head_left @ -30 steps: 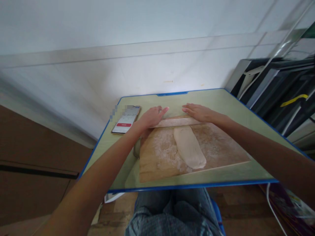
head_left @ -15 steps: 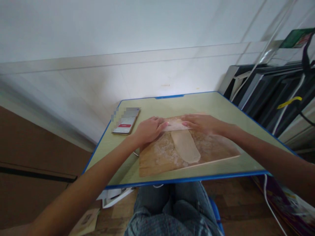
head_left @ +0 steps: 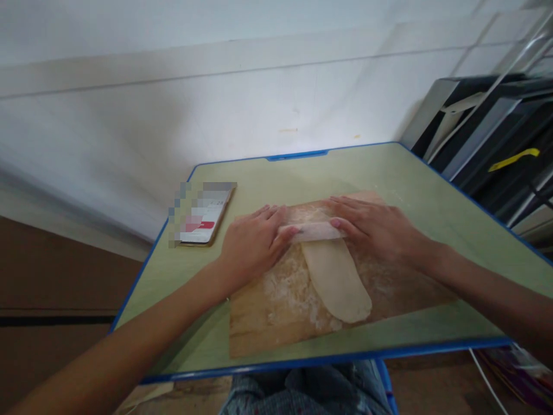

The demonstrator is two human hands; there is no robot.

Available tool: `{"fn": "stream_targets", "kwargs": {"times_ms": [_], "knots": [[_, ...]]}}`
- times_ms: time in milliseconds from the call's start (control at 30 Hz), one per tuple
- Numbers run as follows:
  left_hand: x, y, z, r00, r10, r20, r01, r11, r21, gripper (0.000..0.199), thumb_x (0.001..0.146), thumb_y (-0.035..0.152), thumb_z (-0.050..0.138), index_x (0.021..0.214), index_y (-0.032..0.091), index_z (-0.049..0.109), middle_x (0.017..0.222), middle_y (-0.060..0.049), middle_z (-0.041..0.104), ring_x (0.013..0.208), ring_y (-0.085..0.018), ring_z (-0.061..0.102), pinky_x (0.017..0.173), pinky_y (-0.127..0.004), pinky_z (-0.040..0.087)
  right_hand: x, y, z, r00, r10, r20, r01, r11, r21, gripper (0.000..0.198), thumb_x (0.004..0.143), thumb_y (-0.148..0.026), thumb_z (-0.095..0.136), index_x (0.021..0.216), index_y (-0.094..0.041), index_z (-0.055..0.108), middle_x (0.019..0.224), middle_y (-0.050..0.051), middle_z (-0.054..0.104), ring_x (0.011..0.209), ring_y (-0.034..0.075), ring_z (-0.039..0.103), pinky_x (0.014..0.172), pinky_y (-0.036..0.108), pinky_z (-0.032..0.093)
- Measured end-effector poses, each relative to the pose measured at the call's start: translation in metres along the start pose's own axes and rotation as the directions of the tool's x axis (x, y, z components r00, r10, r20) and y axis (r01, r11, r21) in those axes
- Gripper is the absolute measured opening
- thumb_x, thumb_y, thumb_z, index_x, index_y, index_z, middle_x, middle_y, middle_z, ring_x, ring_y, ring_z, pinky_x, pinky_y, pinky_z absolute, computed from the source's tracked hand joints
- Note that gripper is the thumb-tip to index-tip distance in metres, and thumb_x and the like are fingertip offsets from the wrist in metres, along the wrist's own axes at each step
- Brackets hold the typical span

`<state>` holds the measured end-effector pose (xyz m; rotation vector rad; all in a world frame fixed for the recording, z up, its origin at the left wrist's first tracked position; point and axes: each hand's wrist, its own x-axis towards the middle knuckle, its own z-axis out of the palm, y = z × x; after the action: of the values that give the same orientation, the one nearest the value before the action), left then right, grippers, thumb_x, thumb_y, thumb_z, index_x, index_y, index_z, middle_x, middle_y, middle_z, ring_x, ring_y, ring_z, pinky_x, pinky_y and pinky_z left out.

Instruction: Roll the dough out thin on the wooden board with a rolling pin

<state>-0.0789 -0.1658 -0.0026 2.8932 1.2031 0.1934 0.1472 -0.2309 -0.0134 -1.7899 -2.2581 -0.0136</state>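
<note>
A flour-dusted rolling pin [head_left: 317, 231] lies across the far end of a long flat piece of dough [head_left: 334, 282]. My left hand [head_left: 258, 239] is over the pin's left end, thumb pressed along its near side. On the right end rests my right hand [head_left: 374, 227], its fingers over the pin and its thumb on top. Both palms hide the pin's ends. Beneath lies a wooden board [head_left: 254, 323] with loose flour scattered left of the dough, its right part shaded by my arm.
The board lies on a pale green table [head_left: 302, 176] with a blue edge. A phone [head_left: 203, 222] with a lit screen lies left of my left hand. Behind the table is a white wall [head_left: 242, 115]. Dark flat panels [head_left: 496, 132] lean at the right.
My view has tilted down and moved closer, so the board looks larger. Both hands stay on the rolling pin at the dough's far end.
</note>
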Motion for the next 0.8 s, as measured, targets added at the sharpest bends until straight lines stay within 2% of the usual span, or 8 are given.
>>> {"fn": "stream_targets", "kwargs": {"times_ms": [133,300,433,533,600,800], "knots": [[0.012,-0.010,0.003,0.998,-0.002,0.064,0.004,1.000,-0.024,0.058,0.094,0.055,0.011,0.112,0.024,0.056,0.116,-0.005,0.063,0.114,-0.021,0.055,0.094,-0.033,0.044,0.015,0.004,0.001,0.999,0.035,0.019,-0.034,0.999,-0.036,0.058,0.096,-0.047,0.019,0.132,-0.016,0.054,0.134,0.011,0.054,0.126,0.026,0.048,0.107,0.045,0.035],[0.030,-0.019,0.002,0.994,0.005,0.108,0.005,0.996,-0.088,0.062,0.095,0.053,0.010,0.106,0.018,0.060,0.109,-0.008,0.066,0.108,-0.021,0.058,0.097,-0.035,0.042,0.036,0.013,0.005,0.995,0.079,0.057,-0.077,0.997,-0.030,0.058,0.096,-0.047,0.018,0.131,-0.017,0.053,0.136,0.010,0.052,0.128,0.026,0.045,0.106,0.046,0.035],[0.051,-0.027,0.004,0.994,0.012,0.113,0.002,0.993,-0.120,0.066,0.096,0.050,0.008,0.102,0.015,0.063,0.108,-0.010,0.068,0.104,-0.021,0.060,0.095,-0.034,0.043,0.061,0.026,0.009,0.974,0.113,0.199,-0.114,0.993,-0.007,0.054,0.096,-0.042,0.025,0.129,-0.011,0.054,0.137,0.012,0.051,0.127,0.024,0.046,0.106,0.037,0.033],[0.063,-0.029,0.006,0.991,-0.027,0.134,0.038,0.996,-0.075,0.064,0.098,0.044,0.008,0.108,0.012,0.063,0.115,-0.013,0.066,0.109,-0.021,0.059,0.096,-0.032,0.042,0.074,0.032,0.009,0.968,0.068,0.243,-0.061,0.997,-0.039,0.049,0.097,-0.033,0.022,0.126,-0.013,0.057,0.133,0.012,0.056,0.120,0.023,0.052,0.101,0.036,0.038],[0.066,-0.029,0.008,0.991,-0.044,0.128,0.051,0.997,-0.056,0.061,0.098,0.042,0.010,0.112,0.013,0.061,0.119,-0.012,0.064,0.113,-0.020,0.058,0.098,-0.031,0.041,0.077,0.032,0.007,0.968,0.059,0.244,-0.043,0.997,-0.068,0.048,0.098,-0.030,0.020,0.124,-0.014,0.057,0.129,0.013,0.058,0.116,0.024,0.055,0.097,0.036,0.040],[0.057,-0.028,0.009,0.996,-0.012,0.085,0.018,0.997,-0.073,0.057,0.099,0.041,0.013,0.105,0.013,0.063,0.114,-0.012,0.066,0.110,-0.019,0.060,0.095,-0.030,0.042,0.061,0.022,0.000,0.962,0.142,0.234,-0.133,0.990,-0.055,0.047,0.098,-0.034,0.022,0.120,-0.013,0.058,0.130,0.014,0.057,0.117,0.025,0.054,0.095,0.035,0.041]]}}
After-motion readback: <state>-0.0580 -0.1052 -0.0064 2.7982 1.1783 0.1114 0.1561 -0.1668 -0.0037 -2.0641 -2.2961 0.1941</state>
